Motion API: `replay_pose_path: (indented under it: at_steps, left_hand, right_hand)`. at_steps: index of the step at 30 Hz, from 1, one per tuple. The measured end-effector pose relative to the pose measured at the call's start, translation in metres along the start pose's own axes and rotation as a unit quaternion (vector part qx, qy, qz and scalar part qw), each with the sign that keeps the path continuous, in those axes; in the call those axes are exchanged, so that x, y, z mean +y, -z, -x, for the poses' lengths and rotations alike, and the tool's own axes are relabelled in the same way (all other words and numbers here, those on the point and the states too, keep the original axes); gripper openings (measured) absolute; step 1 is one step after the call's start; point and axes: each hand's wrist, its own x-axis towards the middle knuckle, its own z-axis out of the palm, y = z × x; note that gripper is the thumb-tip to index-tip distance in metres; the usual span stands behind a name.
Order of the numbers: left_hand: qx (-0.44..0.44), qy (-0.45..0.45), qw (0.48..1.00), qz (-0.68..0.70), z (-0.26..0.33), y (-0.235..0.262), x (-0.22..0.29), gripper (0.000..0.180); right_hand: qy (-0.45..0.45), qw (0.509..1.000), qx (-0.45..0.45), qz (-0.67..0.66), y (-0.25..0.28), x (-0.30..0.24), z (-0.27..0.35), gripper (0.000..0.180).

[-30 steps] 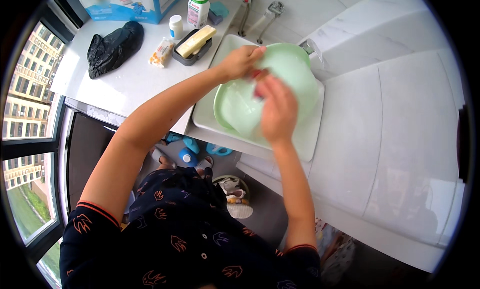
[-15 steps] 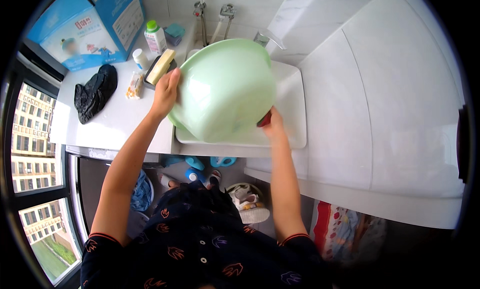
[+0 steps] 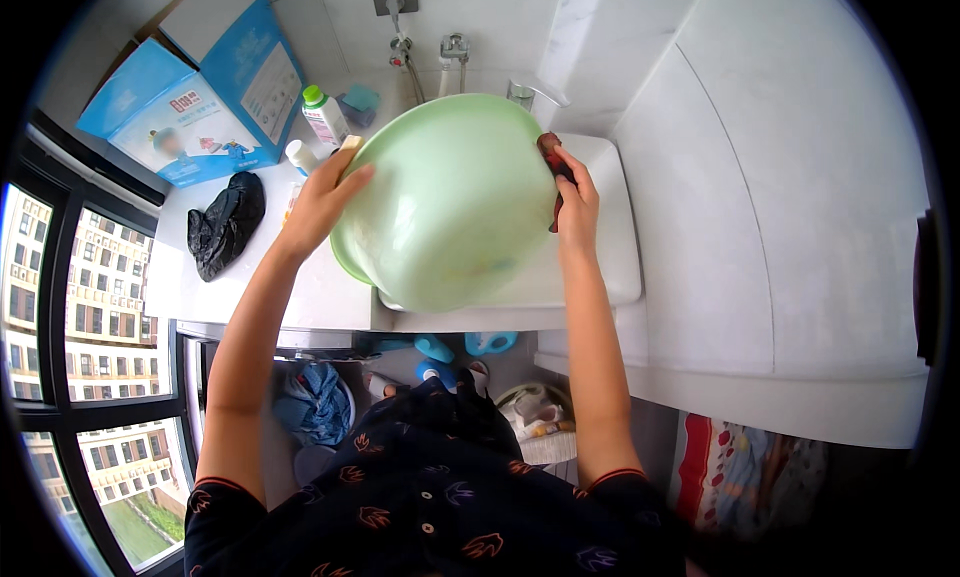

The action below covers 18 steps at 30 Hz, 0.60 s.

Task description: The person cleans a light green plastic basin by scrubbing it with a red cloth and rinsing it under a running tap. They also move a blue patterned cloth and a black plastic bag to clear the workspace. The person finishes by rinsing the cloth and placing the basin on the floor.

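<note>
White bench, white sink set in. Versus the last frame, I've got the right hand, closed on dark red cloth, up at the far-right rim. Pale green basin: glossy, tilted over sink, left hand clamping its left rim. Near-left tub holds blue fabric.

Basin: plain pale green, whitish sheen. Cloth: dark red, patches nearly black. Shirt: near-black navy, scattered outline motifs in orange and purple; orange bands at sleeve ends. Sink and desk: white. Box: blue and white. Bag: solid black. Bottle: white, bright green cap, pink on label. Clothes: blue. Hanging fabric: red band, red spots on white. Wall: white, grey-veined.
</note>
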Motion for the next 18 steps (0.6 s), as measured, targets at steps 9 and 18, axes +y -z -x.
replay_pose_path:
  at_steps: [9, 18]
  left_hand:
    - [-0.024, 0.036, 0.993, -0.112, -0.065, -0.015, 0.045, 0.050]
    - [0.029, 0.008, 0.999, 0.042, -0.039, -0.037, -0.016, 0.041]
  right_hand:
    - [0.268, 0.943, -0.037, 0.194, -0.033, -0.036, 0.014, 0.035]
    - [0.425, 0.826, -0.066, 0.366, -0.114, -0.034, 0.060, 0.033]
